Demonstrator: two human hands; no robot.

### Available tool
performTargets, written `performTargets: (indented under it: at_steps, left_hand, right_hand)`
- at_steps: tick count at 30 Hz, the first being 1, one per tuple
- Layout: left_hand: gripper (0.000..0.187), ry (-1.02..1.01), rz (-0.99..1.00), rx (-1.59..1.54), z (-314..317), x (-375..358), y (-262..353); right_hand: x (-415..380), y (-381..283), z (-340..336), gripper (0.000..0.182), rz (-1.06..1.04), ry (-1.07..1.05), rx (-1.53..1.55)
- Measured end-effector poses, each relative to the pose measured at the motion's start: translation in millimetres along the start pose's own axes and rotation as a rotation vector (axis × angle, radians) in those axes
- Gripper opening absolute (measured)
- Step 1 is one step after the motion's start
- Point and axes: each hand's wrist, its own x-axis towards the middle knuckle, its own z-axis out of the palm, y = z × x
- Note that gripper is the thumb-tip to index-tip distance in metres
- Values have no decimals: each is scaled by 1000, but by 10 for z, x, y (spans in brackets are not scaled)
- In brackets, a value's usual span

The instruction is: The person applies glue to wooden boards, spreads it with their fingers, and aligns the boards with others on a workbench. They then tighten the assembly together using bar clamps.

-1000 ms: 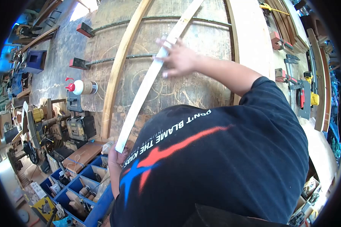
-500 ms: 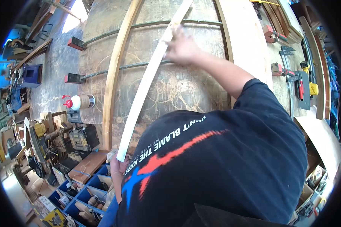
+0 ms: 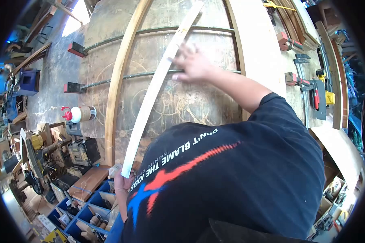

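Note:
A long, pale wooden strip (image 3: pixel 153 94) slants over the workbench, its near end close to my body. My left hand (image 3: pixel 121 183) is closed round that near end; something pale and crumpled shows beside the fingers. My right hand (image 3: pixel 194 65) is open beside the strip's right edge, fingers spread and slightly blurred, thumb apart. Under the strip, two long bar clamps (image 3: pixel 105 82) lie across the bench. A wooden board on edge (image 3: pixel 117 81) stands over the clamp bars to the left, and another wooden rail (image 3: pixel 236 36) runs along the right.
A white glue bottle with a red cap (image 3: pixel 80 114) lies left of the left board. More clamps (image 3: pixel 298 79) and a wide pale board (image 3: pixel 257 44) are on the right. At lower left are a blue compartment box (image 3: pixel 79 220) with small parts and a black tool case (image 3: pixel 84 152).
My right hand has moved back along the strip towards my body, its fingers spreading more clearly. My left hand keeps its hold on the near end. The whole view has shifted slightly.

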Motion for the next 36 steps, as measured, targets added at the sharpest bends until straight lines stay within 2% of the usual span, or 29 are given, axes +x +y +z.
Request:
performTargets:
  at_steps: [1,6,10,13,14,17,19,21,24,27,29,30,31,33,34,35,36]
  left_hand:
    - [43,-7,10,7,-11,-8,7]
    - [44,-17,4,-11,-87,-13,-21]
    - [44,5,-42,-25,-164,111,-30]
    - [43,31,-28,-27,-135,56,11]
    - [43,37,-27,-23,-133,56,3]
    - [42,52,-21,-6,-157,82,-3]
    - [42,58,-1,5,-191,75,-7]
    - [41,38,18,18,-179,100,-33]
    - [39,44,54,61,-121,26,-6]
    - [37,86,41,11,-21,-33,34]
    - [37,69,23,15,-81,14,32]
    - [37,55,20,20,-127,49,39]
    - [37,44,26,33,-180,77,40]
    - [37,14,35,54,-250,168,61]
    - [37,12,28,56,-296,156,38]
    - [37,8,19,63,-307,162,13]
    - [37,-1,11,68,-328,191,4]
  right_hand:
    - [54,31,167,82,-98,41,-60]
    - [368,494,263,86,476,357,-8]
    - [194,163,68,79,-190,77,-139]
    - [408,411,6,77,-42,118,-240]
    - [515,529,-57,75,84,114,-204]
    - [559,600,-30,76,70,172,-222]
    - [337,316,-173,75,-222,25,-283]
    - [379,370,97,75,-285,105,-220]
    - [692,859,210,78,188,230,-119]
    - [579,851,-8,78,223,166,-156]
    - [384,712,37,76,-164,174,-212]
    - [410,769,234,75,-281,262,-197]
    - [431,812,267,75,-225,266,-133]
    - [620,1031,220,70,211,200,-19]
    - [562,1004,33,71,362,239,166]
    - [602,1039,77,72,384,331,143]
    - [572,977,94,71,310,410,46]
